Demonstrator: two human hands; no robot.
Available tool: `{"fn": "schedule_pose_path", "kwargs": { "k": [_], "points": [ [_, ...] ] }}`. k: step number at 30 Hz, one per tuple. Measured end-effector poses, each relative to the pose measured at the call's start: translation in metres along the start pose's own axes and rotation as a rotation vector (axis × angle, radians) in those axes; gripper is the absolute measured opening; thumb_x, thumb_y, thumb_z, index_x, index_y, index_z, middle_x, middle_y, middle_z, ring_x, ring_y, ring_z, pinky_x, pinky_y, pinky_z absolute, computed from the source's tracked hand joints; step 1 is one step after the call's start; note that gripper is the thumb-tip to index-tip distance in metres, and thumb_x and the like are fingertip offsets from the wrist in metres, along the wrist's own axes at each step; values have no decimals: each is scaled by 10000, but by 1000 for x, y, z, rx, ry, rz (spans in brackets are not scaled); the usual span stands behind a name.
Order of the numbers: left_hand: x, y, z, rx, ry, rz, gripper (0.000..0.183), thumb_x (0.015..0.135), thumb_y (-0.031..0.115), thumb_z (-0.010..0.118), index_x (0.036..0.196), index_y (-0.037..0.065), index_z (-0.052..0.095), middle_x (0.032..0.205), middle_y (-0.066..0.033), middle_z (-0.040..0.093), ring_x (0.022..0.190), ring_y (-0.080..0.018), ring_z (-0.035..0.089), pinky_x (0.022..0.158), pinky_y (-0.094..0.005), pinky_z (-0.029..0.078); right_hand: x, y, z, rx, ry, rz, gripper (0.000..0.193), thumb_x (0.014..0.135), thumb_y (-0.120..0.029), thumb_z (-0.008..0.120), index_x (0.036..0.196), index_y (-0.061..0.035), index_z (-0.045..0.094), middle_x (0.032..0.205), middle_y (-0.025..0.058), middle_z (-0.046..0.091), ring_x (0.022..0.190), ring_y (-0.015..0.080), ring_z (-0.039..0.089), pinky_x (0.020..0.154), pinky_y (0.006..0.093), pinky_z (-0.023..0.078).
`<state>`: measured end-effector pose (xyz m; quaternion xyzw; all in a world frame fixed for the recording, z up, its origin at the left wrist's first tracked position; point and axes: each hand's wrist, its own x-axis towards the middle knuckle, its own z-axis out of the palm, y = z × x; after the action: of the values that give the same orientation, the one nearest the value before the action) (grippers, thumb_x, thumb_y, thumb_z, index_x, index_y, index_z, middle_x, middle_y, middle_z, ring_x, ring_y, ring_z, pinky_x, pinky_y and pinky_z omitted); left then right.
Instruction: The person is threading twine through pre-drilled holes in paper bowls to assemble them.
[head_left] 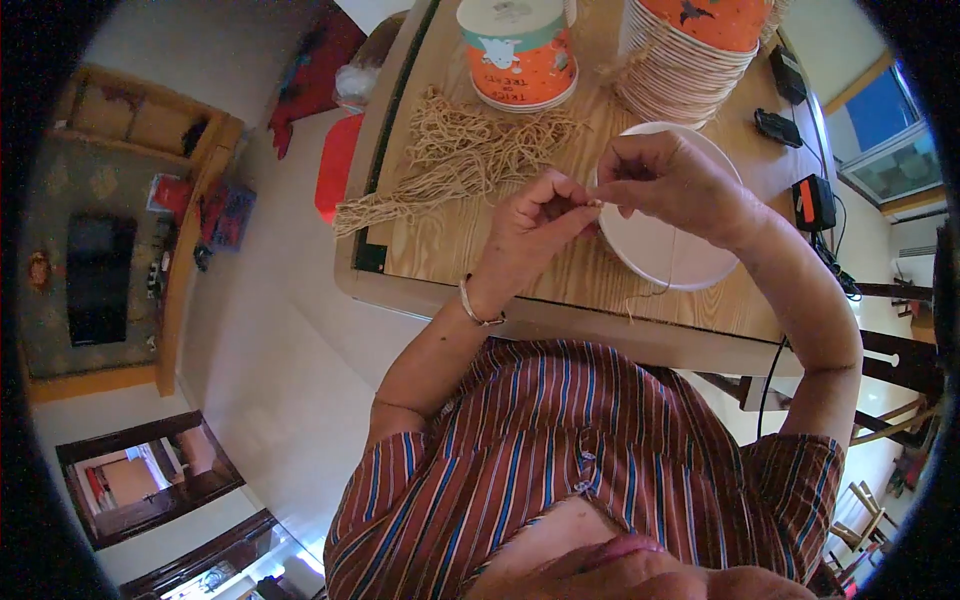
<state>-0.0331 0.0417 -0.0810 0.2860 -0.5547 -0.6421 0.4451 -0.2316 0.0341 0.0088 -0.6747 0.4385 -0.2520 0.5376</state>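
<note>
My left hand [530, 240] and my right hand [680, 185] meet over the left rim of a round white tub [700, 265] near the table's front edge. Thumbs and fingers of both are pinched together on a thin piece of twine [597, 203]; the exact hold is partly hidden by the fingertips. A loose strand hangs down across the tub and trails past its near rim onto the wood. Beyond my left hand lies a bundle of tan twine strands [450, 160], tangled at the far end and gathered toward the left edge.
An orange, green and white paper tub [520, 65] stands upside down behind the twine. A tall stack of nested tubs [685, 75] rises at the back right. Black adapters [815, 203] and cables lie along the table's right side. A red stool [338, 165] is at the left.
</note>
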Motion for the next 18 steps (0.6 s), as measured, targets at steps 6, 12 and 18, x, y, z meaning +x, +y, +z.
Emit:
{"fn": "schedule_pose_path", "kwargs": {
  "k": [6, 12, 18],
  "points": [
    [0, -2, -1, -14, -12, 12, 100, 885, -18, 648, 938, 38, 585, 891, 8, 584, 791, -67, 604, 727, -211, 511, 2, -2, 0, -127, 31, -21, 94, 874, -99, 667, 847, -21, 623, 705, -34, 566, 647, 42, 507, 588, 222, 429],
    [-1, -4, -4, 25, -60, 56, 104, 873, -33, 648, 927, 28, 583, 925, 12, 537, 824, -59, 577, 743, -192, 489, 3, -13, 1, -149, 54, 63, 119, 861, -108, 680, 813, -34, 600, 681, -50, 537, 613, 23, 467, 537, 205, 380],
    [-2, -10, -9, 47, -49, 86, 108, 876, -49, 628, 940, 26, 584, 930, 14, 532, 822, -43, 557, 741, -191, 484, 6, -6, 1, -126, 50, 32, 131, 852, -116, 693, 806, -43, 595, 673, -60, 523, 596, 18, 450, 510, 203, 358]
  ]
}}
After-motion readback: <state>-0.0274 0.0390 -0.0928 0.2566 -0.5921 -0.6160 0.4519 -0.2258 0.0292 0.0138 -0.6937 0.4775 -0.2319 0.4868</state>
